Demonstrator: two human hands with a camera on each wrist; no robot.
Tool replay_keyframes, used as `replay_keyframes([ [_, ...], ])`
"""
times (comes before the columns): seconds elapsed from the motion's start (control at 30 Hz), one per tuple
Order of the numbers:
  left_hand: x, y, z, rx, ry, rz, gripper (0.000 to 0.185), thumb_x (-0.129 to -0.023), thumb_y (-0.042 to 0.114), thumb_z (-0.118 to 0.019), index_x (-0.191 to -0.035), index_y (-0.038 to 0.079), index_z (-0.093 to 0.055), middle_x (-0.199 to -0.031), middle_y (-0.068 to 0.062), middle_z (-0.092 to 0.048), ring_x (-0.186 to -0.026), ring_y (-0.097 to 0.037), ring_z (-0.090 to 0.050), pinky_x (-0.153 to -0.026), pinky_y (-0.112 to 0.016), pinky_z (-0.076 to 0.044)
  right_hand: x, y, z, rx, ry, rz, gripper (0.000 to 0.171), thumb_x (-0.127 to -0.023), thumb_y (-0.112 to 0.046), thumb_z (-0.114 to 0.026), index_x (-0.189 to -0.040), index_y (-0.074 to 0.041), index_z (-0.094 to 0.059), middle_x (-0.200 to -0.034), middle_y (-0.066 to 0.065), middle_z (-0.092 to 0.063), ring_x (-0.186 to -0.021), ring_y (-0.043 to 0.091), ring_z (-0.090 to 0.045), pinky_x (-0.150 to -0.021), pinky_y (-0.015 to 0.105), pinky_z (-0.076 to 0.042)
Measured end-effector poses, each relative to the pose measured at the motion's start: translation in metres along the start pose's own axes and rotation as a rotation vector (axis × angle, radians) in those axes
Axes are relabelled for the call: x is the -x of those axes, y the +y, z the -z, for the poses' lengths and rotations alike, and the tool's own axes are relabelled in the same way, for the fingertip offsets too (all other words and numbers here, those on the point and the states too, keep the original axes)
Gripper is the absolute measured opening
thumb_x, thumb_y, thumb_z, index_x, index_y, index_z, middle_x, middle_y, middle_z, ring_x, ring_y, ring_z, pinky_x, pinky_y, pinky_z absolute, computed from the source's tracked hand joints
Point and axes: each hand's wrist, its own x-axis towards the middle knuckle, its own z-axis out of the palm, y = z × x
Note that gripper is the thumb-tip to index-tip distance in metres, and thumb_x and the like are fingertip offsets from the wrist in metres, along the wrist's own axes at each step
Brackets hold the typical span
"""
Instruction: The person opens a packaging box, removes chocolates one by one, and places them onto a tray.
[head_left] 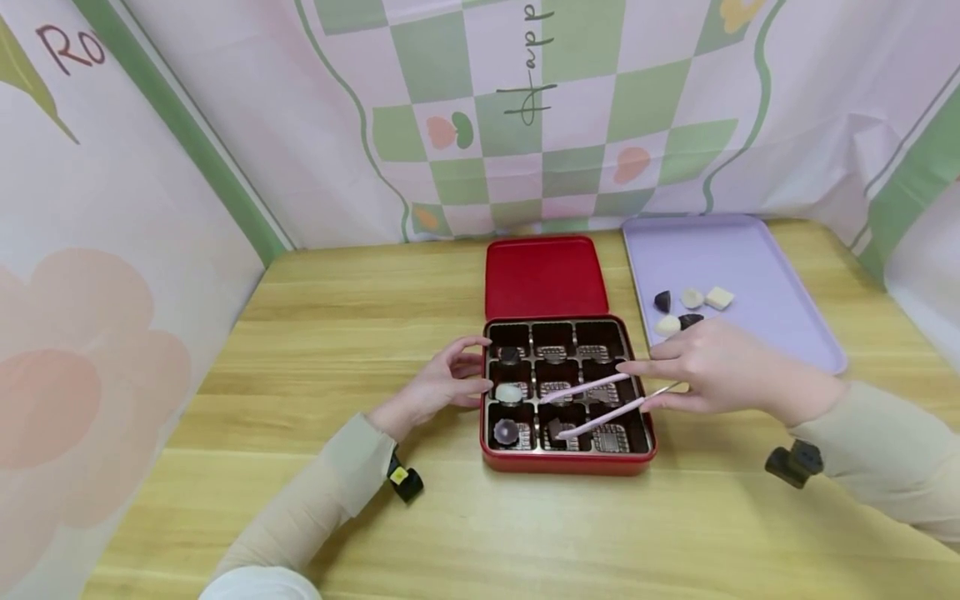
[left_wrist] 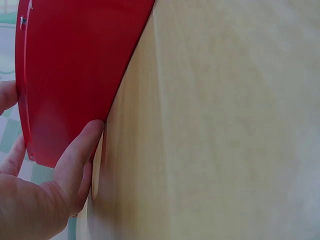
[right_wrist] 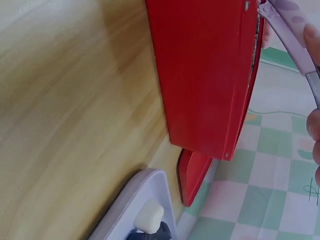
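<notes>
An open red box (head_left: 567, 462) lies in the middle of the wooden table, its brown insert divided into compartments. A dark chocolate (head_left: 510, 354), a white one (head_left: 508, 392) and a round dark one (head_left: 506, 431) fill the left column. Another dark piece (head_left: 556, 427) sits in the bottom middle cell. My right hand (head_left: 660, 375) grips pink tongs (head_left: 600, 398), whose spread tips reach over the middle cells, the lower tip beside that dark piece. My left hand (head_left: 476, 367) rests its fingertips against the box's left wall (left_wrist: 70, 75), fingers (left_wrist: 80, 150) relaxed. The tongs (right_wrist: 290, 35) cross the box edge (right_wrist: 205, 75).
The red lid (head_left: 545, 277) lies flat behind the box. A lilac tray (head_left: 750, 250) at the right back holds several dark and white chocolates (head_left: 718, 297); its corner (right_wrist: 130, 210) shows a white piece (right_wrist: 148, 216). Patterned cloth walls enclose the table on three sides.
</notes>
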Motion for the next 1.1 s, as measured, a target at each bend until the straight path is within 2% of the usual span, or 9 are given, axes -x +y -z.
replay_keyframes([
  [0.2,0.0,0.001,-0.001,-0.001,0.005,0.006,0.064,-0.084,-0.009,-0.061,-0.14,0.013,-0.039,-0.137,-0.022,-0.041,-0.116,-0.027,-0.049,-0.081,-0.041,-0.059,-0.001,-0.001,0.001,-0.038,-0.015,0.004,0.048,-0.094,-0.051,-0.047,-0.098,-0.012,-0.074,-0.064,-0.012,-0.055,-0.051,-0.003,-0.041,-0.043,0.009,-0.033],
  [0.3,-0.001,0.002,-0.001,-0.002,0.007,0.008,0.064,-0.084,-0.009,-0.061,-0.14,0.014,-0.039,-0.137,-0.022,-0.041,-0.116,-0.026,-0.049,-0.081,-0.041,-0.059,-0.001,-0.002,0.002,-0.051,-0.043,-0.005,0.047,-0.093,-0.051,-0.05,-0.098,-0.011,-0.074,-0.066,-0.011,-0.058,-0.052,-0.001,-0.044,-0.043,0.012,-0.036],
  [0.53,-0.001,0.001,-0.001,0.001,0.009,0.009,0.064,-0.084,-0.009,-0.06,-0.14,0.013,-0.039,-0.137,-0.022,-0.041,-0.116,-0.027,-0.049,-0.081,-0.041,-0.059,-0.012,-0.006,0.007,-0.027,-0.167,-0.015,0.043,-0.091,-0.05,-0.055,-0.098,-0.013,-0.074,-0.065,-0.012,-0.055,-0.051,0.0,-0.043,-0.043,0.015,-0.037],
  [0.77,0.0,0.001,-0.001,-0.007,0.009,0.014,0.063,-0.085,-0.008,-0.061,-0.139,0.015,-0.039,-0.138,-0.021,-0.04,-0.12,-0.029,-0.047,-0.081,-0.041,-0.059,-0.032,-0.012,0.013,0.049,-0.317,-0.012,0.037,-0.084,-0.048,-0.065,-0.099,-0.015,-0.074,-0.067,-0.01,-0.063,-0.052,0.004,-0.053,-0.044,0.019,-0.04],
  [0.9,0.001,0.001,-0.001,-0.013,0.005,0.012,0.062,-0.085,-0.007,-0.06,-0.14,0.015,-0.039,-0.138,-0.021,-0.04,-0.12,-0.029,-0.046,-0.081,-0.041,-0.059,-0.04,-0.015,0.014,0.065,-0.365,-0.029,0.034,-0.08,-0.046,-0.069,-0.098,-0.017,-0.075,-0.066,-0.011,-0.062,-0.049,0.005,-0.052,-0.039,0.019,-0.034],
  [1.1,0.001,0.001,-0.001,-0.011,0.002,0.007,0.062,-0.086,-0.006,-0.061,-0.14,0.015,-0.038,-0.138,-0.021,-0.039,-0.121,-0.029,-0.046,-0.082,-0.041,-0.059,-0.045,-0.017,0.007,0.056,-0.414,-0.037,0.031,-0.08,-0.045,-0.071,-0.097,-0.019,-0.073,-0.064,-0.013,-0.058,-0.047,0.006,-0.049,-0.037,0.022,-0.034],
])
